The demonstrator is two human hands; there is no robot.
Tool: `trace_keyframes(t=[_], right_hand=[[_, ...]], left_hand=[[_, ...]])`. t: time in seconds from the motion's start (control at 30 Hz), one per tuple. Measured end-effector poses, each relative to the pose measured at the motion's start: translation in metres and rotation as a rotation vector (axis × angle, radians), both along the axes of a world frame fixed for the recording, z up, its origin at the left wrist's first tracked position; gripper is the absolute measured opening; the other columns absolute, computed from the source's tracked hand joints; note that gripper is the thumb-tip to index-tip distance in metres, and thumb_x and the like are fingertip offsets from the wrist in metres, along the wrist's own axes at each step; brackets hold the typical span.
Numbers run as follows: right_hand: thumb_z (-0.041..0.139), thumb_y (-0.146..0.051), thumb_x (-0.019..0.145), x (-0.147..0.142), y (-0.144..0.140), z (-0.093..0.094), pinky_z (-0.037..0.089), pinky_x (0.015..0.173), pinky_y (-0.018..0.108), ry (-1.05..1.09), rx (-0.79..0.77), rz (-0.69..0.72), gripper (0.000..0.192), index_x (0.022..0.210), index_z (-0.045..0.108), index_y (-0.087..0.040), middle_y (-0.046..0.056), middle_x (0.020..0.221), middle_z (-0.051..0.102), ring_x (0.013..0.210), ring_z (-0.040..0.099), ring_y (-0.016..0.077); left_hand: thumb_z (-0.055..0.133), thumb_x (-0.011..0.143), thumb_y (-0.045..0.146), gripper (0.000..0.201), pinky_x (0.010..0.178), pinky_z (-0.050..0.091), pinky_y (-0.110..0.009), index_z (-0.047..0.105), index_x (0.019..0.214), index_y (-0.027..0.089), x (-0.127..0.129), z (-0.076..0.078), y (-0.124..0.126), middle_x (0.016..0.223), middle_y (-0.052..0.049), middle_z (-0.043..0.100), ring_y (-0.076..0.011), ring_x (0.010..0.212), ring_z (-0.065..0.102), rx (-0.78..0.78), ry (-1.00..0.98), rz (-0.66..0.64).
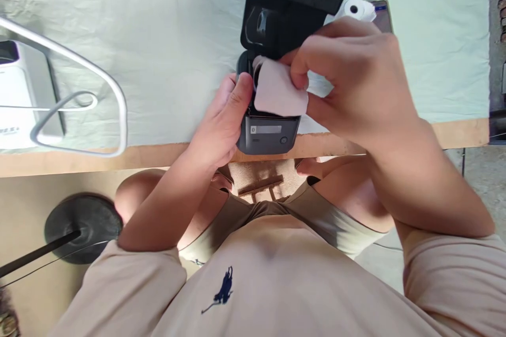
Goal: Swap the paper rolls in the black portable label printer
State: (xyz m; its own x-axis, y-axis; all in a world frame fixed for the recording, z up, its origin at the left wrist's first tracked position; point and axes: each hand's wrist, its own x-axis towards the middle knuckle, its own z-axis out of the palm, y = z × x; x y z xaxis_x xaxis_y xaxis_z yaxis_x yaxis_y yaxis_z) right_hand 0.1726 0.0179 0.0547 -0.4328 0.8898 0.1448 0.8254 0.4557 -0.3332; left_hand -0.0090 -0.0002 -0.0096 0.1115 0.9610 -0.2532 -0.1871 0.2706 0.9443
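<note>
A dark grey portable receipt printer [269, 139] lies near the table's front edge, its black lid [286, 16] swung up and away from me. My left hand [225, 121] grips the printer's left side, with the thumb on the rim of the paper bay. White receipt paper [279, 89] comes out of the bay and curls toward the printer's front. Between thumb and fingers, my right hand [348, 76] pinches the paper's right edge. The roll inside the bay is mostly hidden behind the loose paper.
Beyond my right hand stands a spare white paper roll [356, 9] beside a phone-like device [382, 16]. On the left are a white box-shaped device [27, 95] and a looped white cable [120, 100]. A black round base [85, 226] stands on the floor at left.
</note>
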Motion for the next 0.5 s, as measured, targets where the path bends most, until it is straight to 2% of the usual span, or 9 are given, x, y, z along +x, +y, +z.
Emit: trace_keyframes(t=[0.1, 0.17, 0.23, 0.3, 0.4, 0.5], right_hand=[[0.049, -0.022, 0.083, 0.001, 0.000, 0.000, 0.047, 0.092, 0.048, -0.043, -0.040, 0.018, 0.010, 0.086, 0.056, -0.029, 0.001, 0.094, 0.074, 0.115, 0.066, 0.0264], [0.048, -0.030, 0.090, 0.001, -0.001, 0.001, 0.047, 0.098, 0.048, -0.044, -0.043, 0.042, 0.010, 0.089, 0.059, -0.030, 0.000, 0.103, 0.075, 0.118, 0.066, 0.0242], [0.044, -0.038, 0.095, 0.001, -0.003, 0.000, 0.048, 0.100, 0.046, -0.045, -0.009, 0.089, 0.018, 0.092, 0.060, -0.031, -0.002, 0.113, 0.074, 0.118, 0.065, 0.0217], [0.041, -0.044, 0.097, 0.003, -0.004, -0.002, 0.048, 0.097, 0.043, -0.070, 0.081, 0.132, 0.027, 0.091, 0.063, -0.029, -0.003, 0.112, 0.074, 0.114, 0.065, 0.0213], [0.046, -0.047, 0.096, 0.006, -0.006, -0.007, 0.046, 0.090, 0.039, -0.103, 0.226, 0.229, 0.028, 0.088, 0.065, -0.027, -0.004, 0.101, 0.075, 0.111, 0.066, 0.0199], [0.052, -0.055, 0.093, 0.011, -0.005, -0.014, 0.047, 0.088, 0.038, -0.019, 0.370, 0.356, 0.032, 0.097, 0.066, -0.026, -0.002, 0.101, 0.075, 0.111, 0.067, 0.0216]], left_hand=[[0.050, 0.102, 0.054, 0.034, 0.071, 0.058, -0.032, 0.064, 0.105, 0.022, -0.004, -0.003, -0.001, 0.098, -0.008, 0.067, -0.0233, 0.093, 0.073, -0.012, -0.138, -0.052], [0.056, 0.100, 0.052, 0.032, 0.067, 0.055, -0.030, 0.064, 0.103, 0.022, -0.005, -0.004, 0.000, 0.095, -0.007, 0.066, -0.0202, 0.087, 0.071, -0.010, -0.184, -0.066], [0.061, 0.099, 0.050, 0.030, 0.069, 0.054, -0.027, 0.064, 0.100, 0.020, -0.004, -0.003, 0.001, 0.094, -0.006, 0.065, -0.0175, 0.087, 0.068, -0.024, -0.250, -0.037], [0.059, 0.100, 0.048, 0.030, 0.074, 0.054, -0.025, 0.064, 0.098, 0.018, -0.003, 0.000, 0.001, 0.094, -0.005, 0.065, -0.0157, 0.091, 0.068, -0.052, -0.308, -0.005], [0.049, 0.102, 0.049, 0.037, 0.077, 0.056, -0.027, 0.067, 0.104, 0.016, -0.002, 0.006, 0.002, 0.100, -0.007, 0.067, -0.0173, 0.096, 0.069, -0.082, -0.401, -0.056], [0.062, 0.095, 0.040, 0.027, 0.075, 0.057, -0.027, 0.066, 0.109, 0.019, -0.006, 0.006, 0.002, 0.102, -0.006, 0.068, -0.0168, 0.089, 0.068, -0.094, -0.449, -0.098]])
